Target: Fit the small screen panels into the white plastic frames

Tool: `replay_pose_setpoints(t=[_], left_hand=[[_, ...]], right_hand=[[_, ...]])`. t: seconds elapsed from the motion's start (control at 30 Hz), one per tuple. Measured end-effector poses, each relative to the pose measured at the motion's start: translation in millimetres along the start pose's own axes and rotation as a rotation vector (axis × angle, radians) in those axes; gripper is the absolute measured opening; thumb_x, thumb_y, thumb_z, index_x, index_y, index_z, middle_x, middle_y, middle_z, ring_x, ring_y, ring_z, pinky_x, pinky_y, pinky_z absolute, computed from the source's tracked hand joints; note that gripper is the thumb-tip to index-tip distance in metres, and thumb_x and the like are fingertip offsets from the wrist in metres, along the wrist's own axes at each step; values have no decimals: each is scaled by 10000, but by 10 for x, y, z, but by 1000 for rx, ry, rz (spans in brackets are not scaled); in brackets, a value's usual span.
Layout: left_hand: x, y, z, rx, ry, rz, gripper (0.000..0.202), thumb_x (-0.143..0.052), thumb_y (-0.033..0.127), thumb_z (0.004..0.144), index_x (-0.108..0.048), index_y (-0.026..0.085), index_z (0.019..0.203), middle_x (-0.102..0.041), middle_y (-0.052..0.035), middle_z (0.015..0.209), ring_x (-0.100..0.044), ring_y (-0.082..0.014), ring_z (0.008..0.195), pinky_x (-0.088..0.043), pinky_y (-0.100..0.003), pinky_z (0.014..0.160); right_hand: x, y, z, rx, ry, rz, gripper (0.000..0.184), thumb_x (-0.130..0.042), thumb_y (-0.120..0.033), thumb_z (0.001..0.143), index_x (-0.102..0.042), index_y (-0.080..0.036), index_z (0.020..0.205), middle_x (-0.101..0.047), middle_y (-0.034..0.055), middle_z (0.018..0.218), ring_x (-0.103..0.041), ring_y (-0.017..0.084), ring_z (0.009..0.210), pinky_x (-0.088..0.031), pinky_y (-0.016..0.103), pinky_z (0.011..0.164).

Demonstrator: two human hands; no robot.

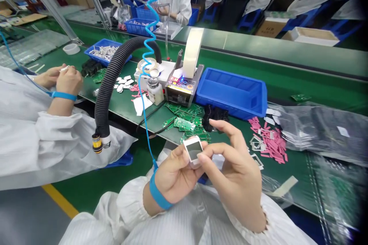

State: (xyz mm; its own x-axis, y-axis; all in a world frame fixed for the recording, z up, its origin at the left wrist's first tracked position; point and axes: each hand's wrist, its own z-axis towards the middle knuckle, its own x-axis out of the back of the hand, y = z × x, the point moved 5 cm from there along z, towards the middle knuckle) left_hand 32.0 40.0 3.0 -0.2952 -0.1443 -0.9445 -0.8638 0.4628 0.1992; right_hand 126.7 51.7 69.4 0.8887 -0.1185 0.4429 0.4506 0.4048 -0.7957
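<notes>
Because the small white-framed piece (194,149) looks thin and compact, we judge it light enough for fingertips alone, with a stiff frame that should not bend under a gentle pinch. Its dark face seems the delicate part: probably smooth, easily smeared or scratched, perhaps brittle if pressed, so we would take hold by the white rim or opposite corners and leave the middle untouched.

We have both hands together on it: our left hand (176,179) cradles it from below, thumb against its left side, while our right hand (240,168) brings thumb and index finger to its right side, by the lower corner. The piece sits between them, face up, held clear of the table (299,170) by its near edge. Just past that edge lie green circuit boards (184,124); pink strips (273,145) lie nearer the right end.
</notes>
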Motion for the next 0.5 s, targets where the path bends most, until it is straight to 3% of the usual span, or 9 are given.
replay_pose_setpoints(t=[0.5], left_hand=[[0, 19, 16, -30, 28, -12, 259, -753, 176, 672, -707, 185, 927, -748, -9, 963, -668, -88, 847, -481, -193, 869]], right_hand=[[-65, 95, 69, -70, 82, 6, 119, -603, -213, 792, -565, -226, 681, -574, 37, 1125, -496, 221, 1125, -373, 410, 919]])
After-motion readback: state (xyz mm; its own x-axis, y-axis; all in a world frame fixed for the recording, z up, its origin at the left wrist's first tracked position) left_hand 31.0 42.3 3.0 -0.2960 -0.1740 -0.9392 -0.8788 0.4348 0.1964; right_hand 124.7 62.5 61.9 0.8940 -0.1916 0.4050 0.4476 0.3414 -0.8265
